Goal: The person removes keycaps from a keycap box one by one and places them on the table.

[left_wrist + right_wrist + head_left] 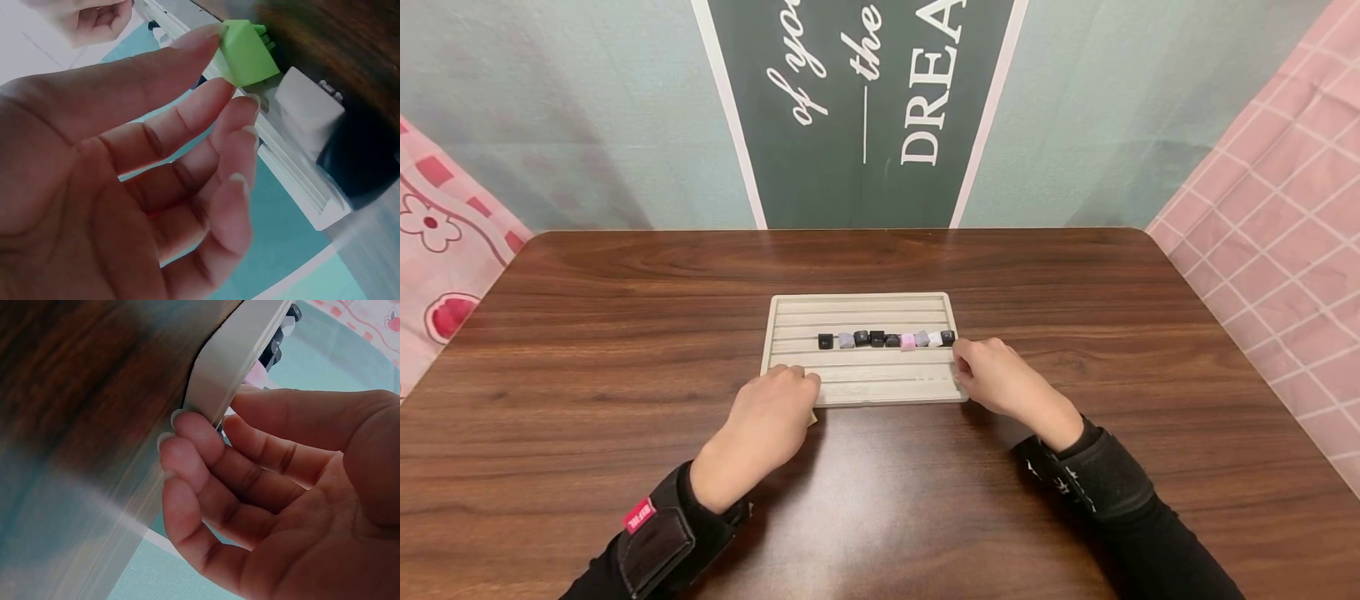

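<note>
Tray: the pale ridged tray (865,372) lies flat near the middle of the worktop (625,350), its long side facing the person, which puts both ends within reach.
Row of caps: nine small caps (877,338) stand across the tray, running from its centre toward three o'clock; the ridges probably help keep them in line. The black cap (825,342) at the nine o'clock end sits a little apart from its neighbour, while most others crowd close, the pink cap (908,342) among them.
Left hand: this hand (772,417) is over the tray's seven o'clock corner, thumb and index fingers together on the green cap (250,56); a light fingertip hold like this likely suits so small a piece.
Loose caps: a white cap (308,103) and a dark cap (362,156) show just beside the green one along the tray's near edge; the left hand hides them from above.
Right hand: this hand (1000,379) is at the tray's four o'clock corner, thumb at the rim and fingers curled against the outer wall, clamped on the tray, presumably to stop it sliding.
</note>
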A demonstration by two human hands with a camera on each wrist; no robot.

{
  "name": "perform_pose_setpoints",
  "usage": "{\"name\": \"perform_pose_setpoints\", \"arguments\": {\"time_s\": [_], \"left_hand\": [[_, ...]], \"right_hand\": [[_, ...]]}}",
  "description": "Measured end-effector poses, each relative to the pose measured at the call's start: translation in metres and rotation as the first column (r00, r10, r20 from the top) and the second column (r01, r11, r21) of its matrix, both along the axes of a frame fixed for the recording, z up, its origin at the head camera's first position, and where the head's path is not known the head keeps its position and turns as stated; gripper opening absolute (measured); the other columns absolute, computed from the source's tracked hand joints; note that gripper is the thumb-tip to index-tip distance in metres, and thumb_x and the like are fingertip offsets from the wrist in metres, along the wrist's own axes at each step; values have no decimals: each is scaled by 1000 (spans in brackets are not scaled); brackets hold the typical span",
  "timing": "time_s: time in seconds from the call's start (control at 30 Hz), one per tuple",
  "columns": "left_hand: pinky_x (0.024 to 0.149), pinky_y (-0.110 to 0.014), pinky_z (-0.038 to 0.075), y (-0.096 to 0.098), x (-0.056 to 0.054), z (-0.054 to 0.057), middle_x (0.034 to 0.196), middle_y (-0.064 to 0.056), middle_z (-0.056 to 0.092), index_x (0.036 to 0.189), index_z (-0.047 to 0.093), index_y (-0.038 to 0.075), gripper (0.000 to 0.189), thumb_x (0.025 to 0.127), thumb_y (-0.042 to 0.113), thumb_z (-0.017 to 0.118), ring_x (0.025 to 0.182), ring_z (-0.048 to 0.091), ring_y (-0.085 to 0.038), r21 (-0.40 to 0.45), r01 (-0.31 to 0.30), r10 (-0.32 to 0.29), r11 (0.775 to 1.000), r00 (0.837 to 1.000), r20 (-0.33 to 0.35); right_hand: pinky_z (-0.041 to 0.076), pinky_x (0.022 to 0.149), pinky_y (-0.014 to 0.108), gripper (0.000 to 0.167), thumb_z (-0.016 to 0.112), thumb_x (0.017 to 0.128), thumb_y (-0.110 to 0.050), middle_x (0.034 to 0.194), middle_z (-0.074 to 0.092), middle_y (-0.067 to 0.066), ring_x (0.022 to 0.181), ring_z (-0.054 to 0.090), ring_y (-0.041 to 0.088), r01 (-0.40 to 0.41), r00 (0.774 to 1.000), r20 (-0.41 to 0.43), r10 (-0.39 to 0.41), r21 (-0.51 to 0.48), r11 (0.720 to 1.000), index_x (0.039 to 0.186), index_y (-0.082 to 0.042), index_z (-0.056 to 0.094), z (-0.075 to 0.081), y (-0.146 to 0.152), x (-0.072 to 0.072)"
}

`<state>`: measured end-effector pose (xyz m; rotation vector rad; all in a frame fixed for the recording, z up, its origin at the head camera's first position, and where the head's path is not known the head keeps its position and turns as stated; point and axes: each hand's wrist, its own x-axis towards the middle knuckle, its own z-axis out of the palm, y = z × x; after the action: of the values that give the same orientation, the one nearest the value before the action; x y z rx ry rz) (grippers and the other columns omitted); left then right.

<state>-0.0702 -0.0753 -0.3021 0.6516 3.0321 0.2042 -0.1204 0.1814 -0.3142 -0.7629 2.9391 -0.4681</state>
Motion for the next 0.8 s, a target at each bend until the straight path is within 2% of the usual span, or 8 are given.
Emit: {"name": "perform_pose_setpoints", "arguments": {"time_s": [0.17,0.5,0.8], "left_hand": [[52,-36,45,-2,0,-1,66,-7,51,69,57,2,11,72,-7,62,66,54,-24,-2,5,-5,1000,1000,-3],[50,-36,45,-8,0,0,65,-7,51,68,56,3,14,71,-11,61,66,54,-24,-16,11,-11,1000,1000,2],[51,-36,45,-8,0,0,65,-7,51,68,56,3,12,71,-6,64,67,55,-25,3,11,-11,1000,1000,-21]], "right_hand": [[30,50,27,22,58,78,4,59,37,-1,54,39,15,4,1000,9,-4,1,1000,67,-8,42,1,0,0],[31,50,26,23,58,77,4,58,38,-1,54,39,15,11,1000,23,-11,3,1000,66,-7,42,-2,1,0],[30,50,26,24,58,77,4,58,36,-1,53,38,15,9,1000,22,-9,3,1000,66,-8,41,-2,1,0]]}}
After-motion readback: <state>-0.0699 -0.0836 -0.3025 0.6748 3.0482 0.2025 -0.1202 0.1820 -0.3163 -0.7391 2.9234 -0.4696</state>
